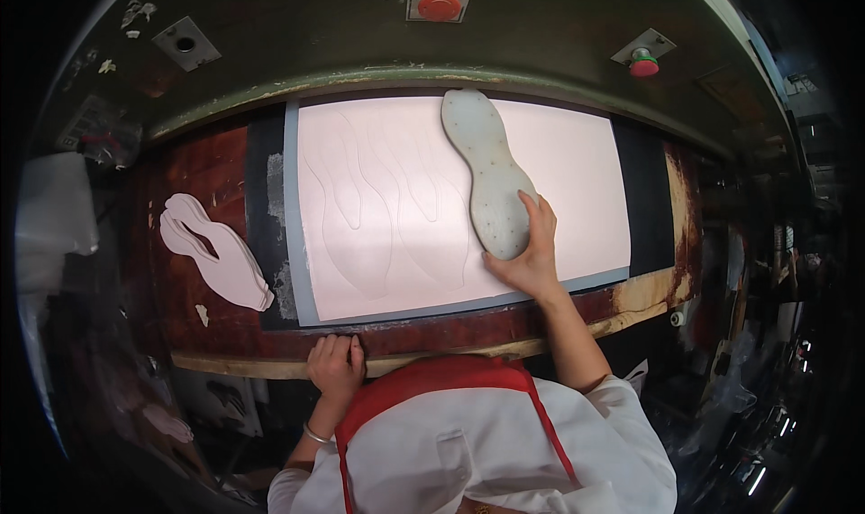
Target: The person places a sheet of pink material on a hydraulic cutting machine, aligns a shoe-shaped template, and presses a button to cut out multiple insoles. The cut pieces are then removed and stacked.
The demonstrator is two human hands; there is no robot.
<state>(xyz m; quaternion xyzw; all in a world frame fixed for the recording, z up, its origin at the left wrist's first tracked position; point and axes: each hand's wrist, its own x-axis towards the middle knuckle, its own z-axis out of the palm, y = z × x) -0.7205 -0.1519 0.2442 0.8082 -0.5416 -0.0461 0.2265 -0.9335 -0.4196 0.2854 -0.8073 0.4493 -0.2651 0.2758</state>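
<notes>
A pale grey, sole-shaped cutting die [491, 167] with small dark dots on its top lies on a light pink sheet [577, 181]. My right hand [530, 254] grips its near end, thumb on the near-left side and fingers along the right edge. Left of the die, curved sole-shaped outlines [387, 199] are cut into the sheet; the cut pieces still lie in place. My left hand [336, 365], fingers curled together, rests at the table's front edge with nothing visible in it.
A small stack of pink sole-shaped pieces [221, 257] lies on the red-brown table [203, 167] at left. A dark board [644, 199] lies under the sheet. Behind rises a green machine beam [333, 36] with a red push button [439, 5] and a red-and-green one [643, 63].
</notes>
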